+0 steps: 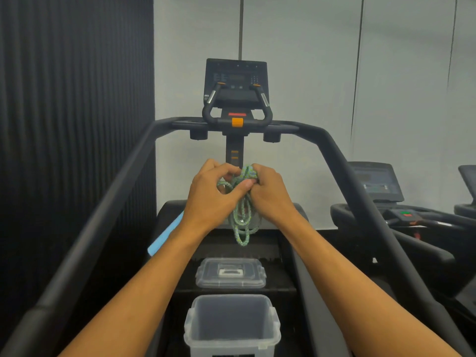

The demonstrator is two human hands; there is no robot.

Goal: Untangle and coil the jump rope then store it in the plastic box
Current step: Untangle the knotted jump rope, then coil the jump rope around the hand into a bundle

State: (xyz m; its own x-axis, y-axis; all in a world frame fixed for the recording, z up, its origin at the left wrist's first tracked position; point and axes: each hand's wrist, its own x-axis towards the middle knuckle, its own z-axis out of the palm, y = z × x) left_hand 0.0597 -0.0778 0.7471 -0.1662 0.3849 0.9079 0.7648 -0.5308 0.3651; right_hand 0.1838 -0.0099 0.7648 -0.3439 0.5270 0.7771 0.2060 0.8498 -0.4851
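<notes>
Both hands are meeting at centre, left hand (210,194) touching right hand (270,193), jump rope (242,215) bunching between them and hanging below. Lid (230,273) is lying under the rope on a step; plastic box (231,327) is sitting nearer, in front of lid. Console (236,82) is standing behind hands. Handrails (103,210) are running left and right.

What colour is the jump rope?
The jump rope is green with blue flecks; the head view shows it.

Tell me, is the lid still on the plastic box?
No, the plastic box stands open and empty, and its lid lies apart on the step beyond it.
</notes>
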